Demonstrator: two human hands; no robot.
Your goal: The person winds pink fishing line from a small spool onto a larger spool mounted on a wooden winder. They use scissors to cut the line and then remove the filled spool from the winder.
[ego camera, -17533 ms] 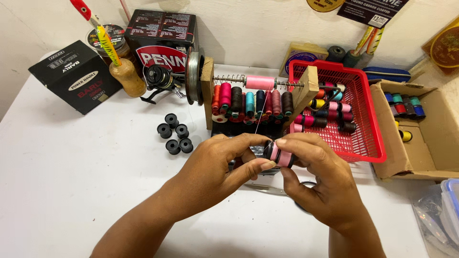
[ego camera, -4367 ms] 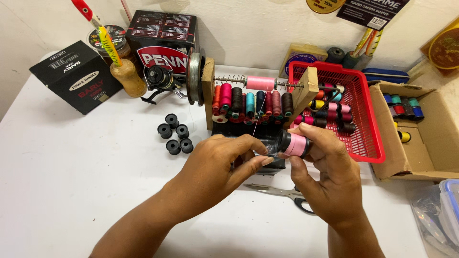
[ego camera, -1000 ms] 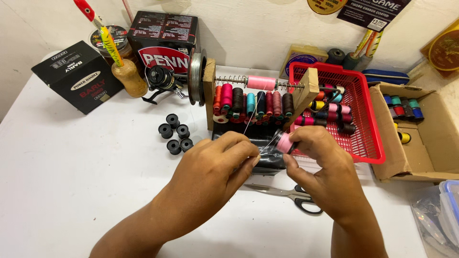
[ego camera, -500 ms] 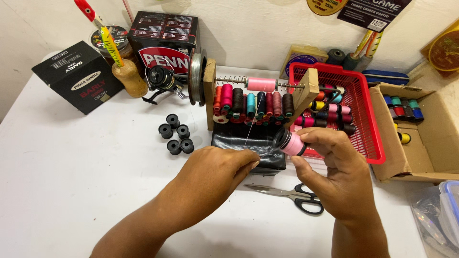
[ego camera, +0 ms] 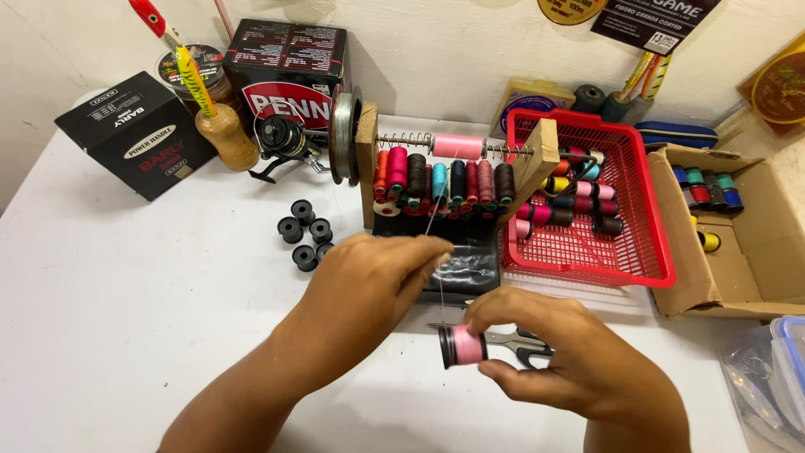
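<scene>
Right hand (ego camera: 558, 369) grip pinched around pink thread bobbin (ego camera: 461, 346), held low over table (ego camera: 126, 319), just above scissors (ego camera: 511, 340). Left hand (ego camera: 369, 281) grip pinched narrow on thin thread (ego camera: 432, 220), which runs up to pink spool (ego camera: 458, 146) on wooden rack (ego camera: 366, 159). Red basket (ego camera: 650, 243) to right; black bobbins (ego camera: 303, 231) to left.
</scene>
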